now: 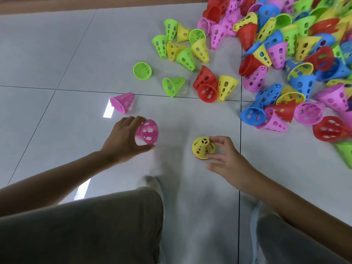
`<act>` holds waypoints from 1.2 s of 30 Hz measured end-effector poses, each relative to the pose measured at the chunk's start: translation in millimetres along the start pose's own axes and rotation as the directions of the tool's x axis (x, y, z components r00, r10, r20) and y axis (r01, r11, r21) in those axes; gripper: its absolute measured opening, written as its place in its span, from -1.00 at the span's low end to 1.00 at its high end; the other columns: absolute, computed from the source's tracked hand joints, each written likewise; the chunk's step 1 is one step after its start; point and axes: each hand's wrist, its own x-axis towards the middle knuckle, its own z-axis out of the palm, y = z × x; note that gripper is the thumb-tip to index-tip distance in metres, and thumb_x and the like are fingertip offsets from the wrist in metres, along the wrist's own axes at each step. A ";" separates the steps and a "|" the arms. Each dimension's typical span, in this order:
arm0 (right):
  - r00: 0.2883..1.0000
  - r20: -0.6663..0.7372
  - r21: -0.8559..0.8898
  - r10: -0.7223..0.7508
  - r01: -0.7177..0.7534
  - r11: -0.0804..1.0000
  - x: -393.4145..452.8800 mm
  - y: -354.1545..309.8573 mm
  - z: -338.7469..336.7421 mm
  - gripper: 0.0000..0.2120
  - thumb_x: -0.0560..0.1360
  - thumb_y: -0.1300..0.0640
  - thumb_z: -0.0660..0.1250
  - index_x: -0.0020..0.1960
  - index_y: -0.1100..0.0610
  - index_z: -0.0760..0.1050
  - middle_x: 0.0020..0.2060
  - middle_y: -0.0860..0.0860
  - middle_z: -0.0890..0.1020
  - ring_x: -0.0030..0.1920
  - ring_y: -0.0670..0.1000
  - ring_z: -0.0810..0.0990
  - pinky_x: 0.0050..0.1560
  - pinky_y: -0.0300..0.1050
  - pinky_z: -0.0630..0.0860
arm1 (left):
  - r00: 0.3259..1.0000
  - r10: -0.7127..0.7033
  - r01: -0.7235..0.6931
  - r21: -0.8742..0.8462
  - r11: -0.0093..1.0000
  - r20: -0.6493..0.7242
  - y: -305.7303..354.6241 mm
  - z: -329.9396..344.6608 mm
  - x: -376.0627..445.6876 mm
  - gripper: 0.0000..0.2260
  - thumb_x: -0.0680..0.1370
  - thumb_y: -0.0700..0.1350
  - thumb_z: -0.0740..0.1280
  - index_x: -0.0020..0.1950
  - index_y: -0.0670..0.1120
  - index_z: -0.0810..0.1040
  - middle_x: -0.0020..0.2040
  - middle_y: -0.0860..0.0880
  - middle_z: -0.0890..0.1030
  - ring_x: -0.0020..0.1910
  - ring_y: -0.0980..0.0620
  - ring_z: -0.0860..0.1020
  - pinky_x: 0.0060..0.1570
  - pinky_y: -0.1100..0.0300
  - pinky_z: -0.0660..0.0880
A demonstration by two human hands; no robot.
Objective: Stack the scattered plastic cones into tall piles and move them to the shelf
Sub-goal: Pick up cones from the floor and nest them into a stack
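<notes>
My left hand [123, 141] grips a pink perforated cone [148, 132], held on its side just above the floor with its wide mouth facing right. My right hand [223, 154] holds a yellow cone [202, 147] that stands upright on the floor, narrow end up, with a red rim showing under it. A second pink cone [122, 102] lies on its side just beyond my left hand. A large heap of coloured cones [297, 54] covers the floor at the upper right. No shelf is in view.
Loose green cones [142, 71] [172, 86] and a red and yellow pair [209, 88] lie between my hands and the heap. The floor is glossy grey tile [57, 54]. My knees in grey trousers [85, 225] fill the bottom of the view.
</notes>
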 end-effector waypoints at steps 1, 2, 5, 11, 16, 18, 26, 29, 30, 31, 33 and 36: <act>1.000 0.008 0.001 -0.005 0.005 1.000 1.7 -1.1 -0.5 -0.43 0.49 0.37 0.40 0.34 0.00 0.25 0.26 -0.31 0.43 0.17 -0.19 0.62 0.24 -0.19 0.51 | 0.999 0.049 -0.048 -0.031 0.998 0.013 14.4 -2.2 3.8 -0.28 0.32 0.30 0.53 0.34 0.00 0.42 0.19 0.00 0.55 0.09 -0.03 0.51 0.07 0.14 0.45; 1.000 0.009 -0.013 -0.005 0.005 1.000 2.6 -1.8 -1.4 -0.44 0.49 0.35 0.41 0.33 -0.02 0.25 0.25 -0.32 0.43 0.16 -0.20 0.62 0.22 -0.22 0.52 | 0.996 0.088 -0.086 -0.065 0.994 0.029 27.5 -3.5 7.9 -0.27 0.31 0.32 0.52 0.36 0.03 0.41 0.19 0.02 0.53 0.05 0.00 0.52 0.01 0.15 0.48; 0.998 -0.068 -0.108 0.009 -0.016 0.994 2.0 -2.2 -7.9 -0.50 0.52 0.24 0.41 0.29 -0.12 0.27 0.24 -0.35 0.41 0.07 -0.25 0.63 0.01 -0.39 0.51 | 0.979 0.186 -0.175 -0.124 0.977 0.081 59.5 -1.5 22.1 -0.27 0.33 0.33 0.47 0.41 0.07 0.41 0.21 0.02 0.48 0.05 0.02 0.55 -0.01 0.14 0.55; 0.883 -0.454 -0.295 -0.119 -0.023 0.955 10.4 0.2 -47.5 -0.57 0.53 0.27 0.35 0.33 -0.03 0.38 0.25 -0.09 0.49 0.18 -0.04 0.54 0.13 -0.15 0.53 | 0.925 0.378 -0.370 -0.143 0.918 0.030 91.1 10.3 44.9 -0.36 0.43 0.16 0.48 0.43 -0.10 0.48 0.09 -0.06 0.58 0.00 -0.06 0.55 -0.02 0.17 0.49; 0.782 -0.522 -0.608 -0.340 -0.061 0.791 28.3 -2.5 -91.8 -0.46 0.50 0.25 0.37 0.44 0.01 0.34 0.33 0.09 0.41 0.32 0.15 0.38 0.35 0.15 0.38 | 0.910 0.415 -0.410 -0.127 0.903 0.014 106.7 15.2 57.4 -0.48 0.39 0.09 0.57 0.25 -0.10 0.54 0.03 -0.04 0.60 -0.03 -0.07 0.53 -0.03 0.07 0.52; 0.837 -0.468 -0.684 -0.282 -0.142 0.715 36.5 -2.1 -105.9 -0.36 0.52 0.16 0.37 0.53 -0.08 0.23 0.42 0.13 0.32 0.39 0.20 0.26 0.40 0.17 0.30 | 0.902 0.430 -0.421 -0.119 0.899 0.052 111.9 21.6 61.2 -0.50 0.39 0.09 0.57 0.23 -0.08 0.54 0.01 -0.02 0.58 -0.06 -0.03 0.48 -0.06 0.09 0.49; 0.926 -0.345 -0.886 -0.152 -0.268 0.379 57.4 0.3 -117.6 -0.31 0.56 -0.05 0.31 0.59 -0.11 0.05 0.30 0.23 0.39 0.37 0.25 0.18 0.28 0.19 0.36 | 0.903 0.409 -0.400 -0.095 0.912 0.128 115.9 52.8 62.7 -0.49 0.38 0.08 0.55 0.26 0.01 0.51 0.11 0.00 0.53 0.00 -0.01 0.43 -0.06 0.04 0.52; 0.922 -0.327 -0.912 -0.207 -0.251 0.324 60.9 -2.4 -112.8 -0.37 0.54 0.02 0.33 0.53 -0.06 0.15 0.21 0.23 0.47 0.34 0.27 0.23 0.24 0.19 0.37 | 0.894 0.420 -0.414 -0.076 0.907 0.152 113.6 56.2 65.5 -0.45 0.37 0.18 0.54 0.28 0.02 0.51 0.15 -0.01 0.53 0.03 -0.04 0.45 0.00 0.06 0.50; 0.923 -0.316 -0.921 -0.220 -0.242 0.305 62.5 -3.7 -112.4 -0.40 0.53 0.03 0.34 0.50 -0.04 0.18 0.17 0.23 0.50 0.32 0.27 0.25 0.23 0.19 0.36 | 0.894 0.418 -0.413 -0.068 0.908 0.160 110.4 54.1 66.8 -0.43 0.37 0.23 0.52 0.29 0.03 0.51 0.16 -0.01 0.53 0.06 -0.04 0.46 0.03 0.08 0.48; 0.926 -0.303 -0.930 -0.223 -0.237 0.281 64.4 -4.8 -112.7 -0.41 0.52 0.04 0.34 0.48 -0.03 0.18 0.15 0.23 0.52 0.31 0.27 0.27 0.22 0.19 0.36 | 0.901 0.404 -0.399 -0.063 0.915 0.159 105.3 50.9 67.6 -0.41 0.37 0.27 0.50 0.30 0.04 0.50 0.18 0.00 0.53 0.08 -0.04 0.46 0.07 0.08 0.46; 0.937 -0.277 -0.947 -0.215 -0.228 0.227 67.3 -5.4 -114.2 -0.41 0.51 0.02 0.34 0.46 -0.04 0.17 0.13 0.21 0.54 0.28 0.26 0.30 0.21 0.17 0.34 | 0.927 0.345 -0.338 -0.071 0.939 0.148 89.7 43.0 68.8 -0.43 0.39 0.29 0.48 0.29 0.04 0.51 0.19 0.02 0.54 0.11 -0.03 0.48 0.12 0.05 0.46; 0.948 -0.230 -0.966 -0.222 -0.194 0.172 70.1 -5.1 -113.2 -0.38 0.51 -0.03 0.34 0.49 -0.06 0.16 0.14 0.21 0.54 0.32 0.26 0.28 0.25 0.19 0.31 | 0.968 0.233 -0.223 -0.104 0.969 0.099 60.2 29.5 70.1 -0.55 0.44 0.25 0.46 0.21 0.03 0.55 0.14 0.05 0.56 0.07 -0.01 0.50 0.09 0.02 0.48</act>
